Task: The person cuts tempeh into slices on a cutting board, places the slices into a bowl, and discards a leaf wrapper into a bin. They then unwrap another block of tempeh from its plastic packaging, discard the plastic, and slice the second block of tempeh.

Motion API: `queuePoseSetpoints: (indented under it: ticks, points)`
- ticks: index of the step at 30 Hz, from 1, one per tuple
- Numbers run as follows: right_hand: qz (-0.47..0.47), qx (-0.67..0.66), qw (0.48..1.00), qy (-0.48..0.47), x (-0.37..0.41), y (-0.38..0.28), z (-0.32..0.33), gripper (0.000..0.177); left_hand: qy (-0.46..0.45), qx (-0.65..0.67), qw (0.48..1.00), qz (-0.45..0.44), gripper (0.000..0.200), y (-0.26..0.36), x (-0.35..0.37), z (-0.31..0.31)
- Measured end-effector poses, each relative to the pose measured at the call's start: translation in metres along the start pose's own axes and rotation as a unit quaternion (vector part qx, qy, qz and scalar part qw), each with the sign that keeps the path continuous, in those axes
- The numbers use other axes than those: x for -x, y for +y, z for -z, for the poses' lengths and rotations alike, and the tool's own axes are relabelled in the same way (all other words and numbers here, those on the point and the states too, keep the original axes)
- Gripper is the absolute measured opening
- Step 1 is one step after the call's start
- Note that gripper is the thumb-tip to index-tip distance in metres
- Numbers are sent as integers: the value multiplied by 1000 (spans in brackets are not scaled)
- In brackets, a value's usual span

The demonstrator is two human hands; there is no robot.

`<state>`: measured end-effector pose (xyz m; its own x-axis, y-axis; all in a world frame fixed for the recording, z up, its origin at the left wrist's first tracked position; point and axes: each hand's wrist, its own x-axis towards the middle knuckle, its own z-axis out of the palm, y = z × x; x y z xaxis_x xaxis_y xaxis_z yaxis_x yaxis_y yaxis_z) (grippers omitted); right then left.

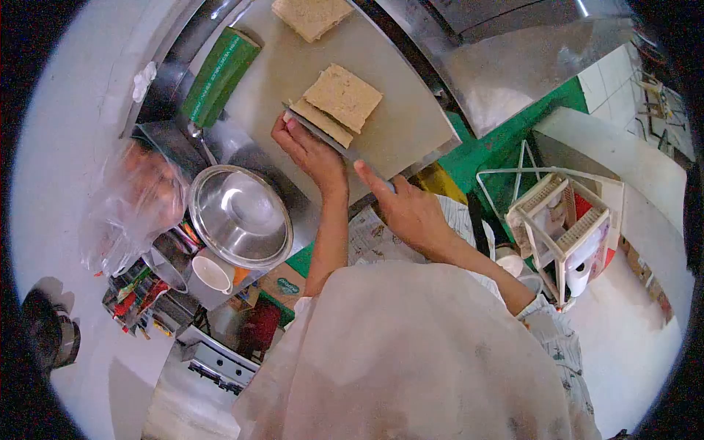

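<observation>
My right hand (407, 209) is closed round the handle of a knife (323, 133), with the index finger stretched along its top. The blade lies along the near side of a narrow strip (321, 122) of a pale yellow slab. Beside the strip sits the larger piece of the slab (343, 97), parted from it by a thin gap. My left hand (312, 150) is at the strip's left end by the blade tip, its fingertips bent and partly hidden; whether they grip the strip is unclear. All this rests on a pale board (411, 132).
Another yellow slab (313, 16) lies at the board's far edge. A green wrapped block (222, 77) is at the left. Nearby are a steel bowl (240, 216), a clear plastic bag (136, 205) and a white cup (213, 272). A cream rack (561, 227) stands at the right.
</observation>
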<state>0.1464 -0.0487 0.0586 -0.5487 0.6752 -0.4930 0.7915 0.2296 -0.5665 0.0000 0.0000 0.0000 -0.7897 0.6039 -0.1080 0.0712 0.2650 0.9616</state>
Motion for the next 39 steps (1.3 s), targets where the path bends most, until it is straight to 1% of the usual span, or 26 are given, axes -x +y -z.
queuePoseSetpoints:
  ticks: [2, 5, 8, 11, 14, 18, 20, 23, 27, 30, 33, 35, 39]
  points:
    - [11, 5, 999, 42, -1, -1, -3, 76, -8, -19, 1000, 3, 39, 0, -2, 1]
    - [40, -1, 996, 75, -8, 0, -6, 76, 2, -46, 999, -28, 38, 1, -6, 1]
    - [51, -10, 994, 97, -12, -2, -10, 75, -11, -45, 998, -39, 36, -14, -8, 4]
    - [47, -8, 995, 88, -17, -5, -7, 74, -20, -41, 999, -24, 36, -14, -8, 5]
    - [43, -9, 995, 90, -21, -3, -9, 74, -28, -57, 997, -48, 37, -13, -6, 6]
    - [45, 13, 994, 94, -28, -4, -11, 72, -23, -57, 997, -41, 37, -7, -3, 3]
    - [61, 8, 989, 133, -32, -3, -15, 69, -16, -23, 999, -20, 37, -5, -1, 2]
    - [49, 25, 989, 141, -39, -2, -21, 68, -29, -38, 999, -22, 39, -9, -1, 3]
    - [52, 16, 989, 140, -33, 0, -15, 70, -14, -30, 999, -15, 42, -4, 1, 0]
    - [51, -3, 992, 117, -19, 5, -15, 71, -6, -36, 999, 6, 41, 0, 1, 2]
    - [54, -3, 992, 117, -15, 9, -17, 72, -16, -37, 999, 15, 39, -5, 0, 3]
    - [41, -9, 995, 94, -17, 9, -17, 72, -24, -43, 999, 20, 38, 2, 0, 4]
    - [39, 5, 996, 82, -18, 6, -14, 72, -27, -33, 999, 18, 39, -10, -1, 6]
